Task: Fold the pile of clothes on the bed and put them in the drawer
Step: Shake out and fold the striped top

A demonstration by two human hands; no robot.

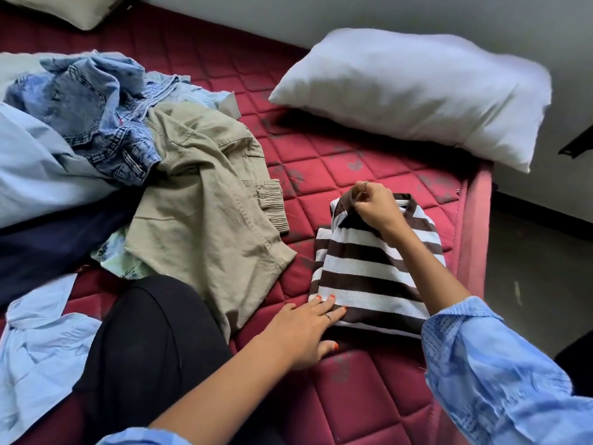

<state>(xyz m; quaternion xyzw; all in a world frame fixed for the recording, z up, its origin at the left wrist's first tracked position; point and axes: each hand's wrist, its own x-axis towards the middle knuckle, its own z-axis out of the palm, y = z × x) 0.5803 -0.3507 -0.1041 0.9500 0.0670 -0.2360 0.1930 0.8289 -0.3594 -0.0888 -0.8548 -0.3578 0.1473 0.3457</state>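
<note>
From the head view, the striped top [369, 271] lies folded on the red bed [321, 175] beside the clothes pile [134, 149], the left hand [301, 329] pressing its near edge with fingers spread flat, while the right hand [373, 203] pinches what looks like its collar.

striped top [369, 271]: brown and white bands | mattress [353, 396]: dark red, diamond-quilted, grey flecks | trousers [205, 200]: khaki | jeans [93, 107]: faded blue denim | pillow [414, 94]: white | shirt [38, 348]: light blue | sleeve [500, 364]: blue, fine stripes | fingernails [332, 296]: orange
</note>
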